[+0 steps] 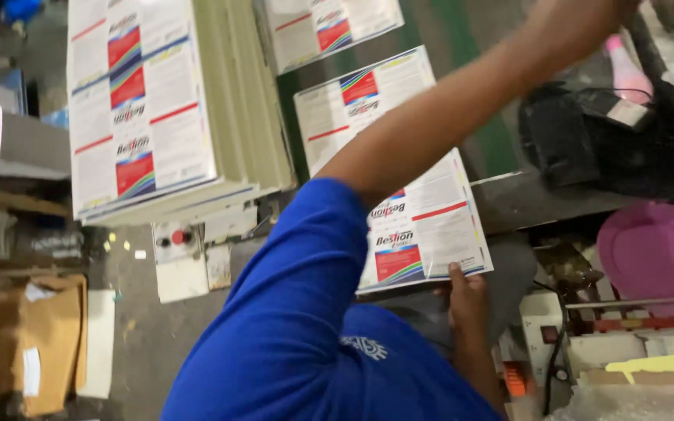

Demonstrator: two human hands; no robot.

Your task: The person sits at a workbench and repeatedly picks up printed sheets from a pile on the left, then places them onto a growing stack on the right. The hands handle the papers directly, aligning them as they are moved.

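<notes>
A blue sleeve (298, 327) fills the bottom of the view, closest to the camera, with a bare forearm (462, 101) stretching from it up to the top right. That arm's hand passes out of the frame at the upper edge, so I cannot tell which hand it is, how open it is or what it touches. To the left rises a tall stack of printed sheets (146, 109) on a pale green machine bed (247, 93). More printed sheets (431, 226) lie on the dark green belt (493, 148) in a row, the nearest one partly under the arm. The person's other hand (466, 300), lower right of centre, touches that sheet's near edge with fingers curled, thumb on its corner. A pink round lid (657, 253) sits at right, below a black bag (610, 140).
</notes>
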